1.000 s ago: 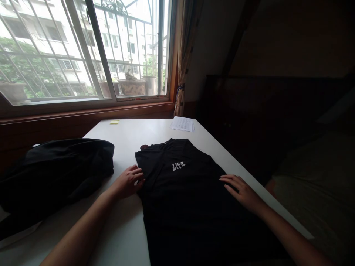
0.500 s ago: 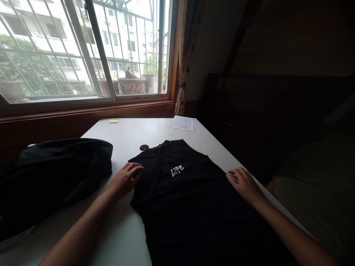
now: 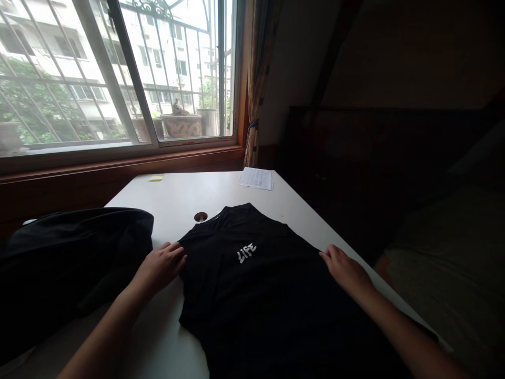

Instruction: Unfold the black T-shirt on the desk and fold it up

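A black T-shirt with white lettering lies spread out on the white table. Its collar points towards the table's far end. My left hand is closed on the shirt's left edge, near the sleeve. At the opposite edge my right hand pinches the cloth between thumb and fingers. The lower part of the shirt runs out of view towards me and is very dark.
Dark bundled cloth lies on the table at the left. Papers and a yellow sticky note lie at the far end. A round cable hole is beside the collar. A barred window stands behind.
Both hands have closed on the shirt's edges. My left hand has moved a little to the left, and the left edge of the shirt is pulled outward. The view has shifted slightly.
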The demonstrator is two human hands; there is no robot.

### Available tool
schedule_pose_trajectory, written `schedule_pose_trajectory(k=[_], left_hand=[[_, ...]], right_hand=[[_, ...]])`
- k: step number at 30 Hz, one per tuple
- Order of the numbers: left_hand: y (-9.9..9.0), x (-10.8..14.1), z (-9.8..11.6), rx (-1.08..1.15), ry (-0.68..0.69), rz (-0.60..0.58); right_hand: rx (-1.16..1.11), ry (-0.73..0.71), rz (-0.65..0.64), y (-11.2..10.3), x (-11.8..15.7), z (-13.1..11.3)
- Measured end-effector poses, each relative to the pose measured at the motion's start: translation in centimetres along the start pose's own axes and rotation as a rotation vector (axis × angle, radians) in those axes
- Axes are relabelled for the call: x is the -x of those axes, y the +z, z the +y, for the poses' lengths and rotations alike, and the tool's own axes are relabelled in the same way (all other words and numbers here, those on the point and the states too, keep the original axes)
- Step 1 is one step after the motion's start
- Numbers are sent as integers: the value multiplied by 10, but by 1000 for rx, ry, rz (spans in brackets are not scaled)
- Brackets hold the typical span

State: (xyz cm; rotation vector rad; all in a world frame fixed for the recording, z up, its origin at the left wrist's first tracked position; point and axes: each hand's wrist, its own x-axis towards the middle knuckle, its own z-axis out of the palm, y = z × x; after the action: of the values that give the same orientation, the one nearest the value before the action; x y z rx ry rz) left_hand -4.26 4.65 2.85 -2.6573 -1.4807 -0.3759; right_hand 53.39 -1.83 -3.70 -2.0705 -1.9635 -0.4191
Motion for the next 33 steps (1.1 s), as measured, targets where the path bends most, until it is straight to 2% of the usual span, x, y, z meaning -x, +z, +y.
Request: schedule_pose_trajectory(k=[3,6,9,11,13,17,22,24,25,27,29,30,31,33], left_hand=[[-21,4,2,32,-63,-152],[-34,10,0,126,-123,-330],[-37,16,-5,342,-187,-529],[-36,20,-7,501,-291,-667],[-36,24,-5,570,-375,-751],[-46,28,15,560,-303,-796],[-63,27,40,744,-184,-958],[-64,24,40,785,-84,-904],[-61,21,39,777,-31,-805],[-49,16,34,683,39,-496],[-28,10,27,517,60,-176],[-16,9,24,434,69,-67],[-3,7,20,358,90,-4],[19,6,13,237,126,23]], right_hand=[[-16,-30,-62,-1,-20,-8],[-76,-72,-141,0,-49,-19],[-110,-127,-180,6,-83,-36],[-84,-139,-179,11,-107,-51],[-58,-122,-174,19,-132,-67],[-60,-85,-161,36,-177,-104],[-88,-60,-114,56,-211,-151],[-101,-57,-81,60,-214,-163],[-105,-55,-62,60,-214,-167],[-111,-53,-25,60,-211,-172],[-116,-59,1,58,-207,-174],[-119,-66,9,57,-205,-174],[-122,-74,14,56,-203,-174],[-131,-91,19,53,-199,-174]])
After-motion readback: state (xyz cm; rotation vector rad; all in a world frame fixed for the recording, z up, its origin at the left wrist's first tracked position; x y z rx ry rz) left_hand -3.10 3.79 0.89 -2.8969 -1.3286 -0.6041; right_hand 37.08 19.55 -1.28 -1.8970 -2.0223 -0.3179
